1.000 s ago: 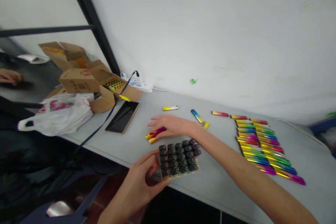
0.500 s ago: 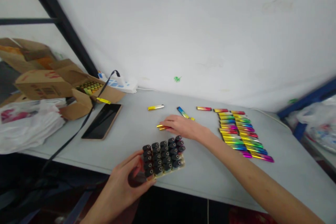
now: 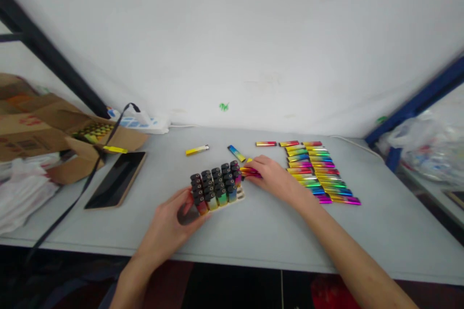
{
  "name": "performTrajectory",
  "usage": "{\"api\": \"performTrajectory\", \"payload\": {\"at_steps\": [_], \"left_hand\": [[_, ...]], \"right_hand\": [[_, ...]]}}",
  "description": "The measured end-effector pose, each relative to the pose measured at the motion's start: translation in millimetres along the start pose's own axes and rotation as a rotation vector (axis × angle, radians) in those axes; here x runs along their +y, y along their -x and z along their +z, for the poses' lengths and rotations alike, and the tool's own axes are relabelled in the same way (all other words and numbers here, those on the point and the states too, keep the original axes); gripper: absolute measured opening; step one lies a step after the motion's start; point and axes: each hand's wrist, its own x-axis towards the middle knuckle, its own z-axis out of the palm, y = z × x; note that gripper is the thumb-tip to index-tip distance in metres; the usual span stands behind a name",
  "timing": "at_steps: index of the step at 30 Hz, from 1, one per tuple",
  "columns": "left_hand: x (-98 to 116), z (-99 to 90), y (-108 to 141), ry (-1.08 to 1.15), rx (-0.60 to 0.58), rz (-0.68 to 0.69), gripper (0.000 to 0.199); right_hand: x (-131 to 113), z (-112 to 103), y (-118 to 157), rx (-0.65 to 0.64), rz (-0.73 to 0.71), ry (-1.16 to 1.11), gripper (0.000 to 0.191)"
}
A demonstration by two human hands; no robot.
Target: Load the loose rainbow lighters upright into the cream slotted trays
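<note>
A pale tray (image 3: pixel 239 196) holds rows of black-topped lighters (image 3: pixel 218 184) standing upright, their bodies fading from one colour to another. Its left end is gripped by my left hand (image 3: pixel 166 224), thumb at the front and fingers behind. Some slots at the tray's right end show no lighter. My right hand (image 3: pixel 270 176), just right of the tray, pinches a few shiny red-and-yellow lighter-shaped sticks (image 3: pixel 250 172); the fingers partly hide them. Behind it lie a blue-and-yellow stick (image 3: pixel 236 153) and, farther left, a yellow-and-silver stick (image 3: pixel 197 150).
Two columns of shiny coloured sticks (image 3: pixel 324 174) lie on the grey table (image 3: pixel 253 241) at right. A phone (image 3: pixel 116 181), black strap (image 3: pixel 90 174), open carton of lighters (image 3: pixel 61 130), power strip (image 3: pixel 148 124) and white plastic bag (image 3: pixel 21 198) are at left. A wall stands behind.
The tray has moved away from the table's front edge and tilted, showing the lighters' bodies. My right hand has brought the pinched sticks rightward to the tray's right end. The view has shifted.
</note>
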Motion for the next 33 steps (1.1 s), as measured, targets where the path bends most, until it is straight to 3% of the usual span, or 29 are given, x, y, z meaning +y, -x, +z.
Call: {"api": "performTrajectory", "payload": {"at_steps": [9,14,18,22,27,33], "left_hand": [[-5.9,2.2,-3.0,-0.037,0.008,-0.032,0.041],[-5.2,2.3,-2.0,-0.04,0.019,-0.005,0.04],[-7.1,2.4,-1.1,-0.036,0.015,-0.021,0.04],[-7.5,2.3,-0.3,-0.015,-0.006,-0.063,0.042],[-4.8,1.1,-1.6,-0.013,-0.011,-0.067,0.042],[-1.6,0.4,-3.2,-0.023,0.006,-0.058,0.042]], "right_hand": [[14.3,0.4,7.2,0.039,0.075,-0.089,0.019],[8.8,-6.0,15.7,0.192,0.167,-0.183,0.025],[2.5,-11.5,16.7,0.326,0.283,-0.441,0.028],[-4.1,-7.2,11.1,0.428,0.403,-0.857,0.038],[-10.5,6.5,8.1,0.389,0.383,-1.148,0.045],[-16.8,9.1,7.7,0.15,0.319,-1.39,0.052]]}}
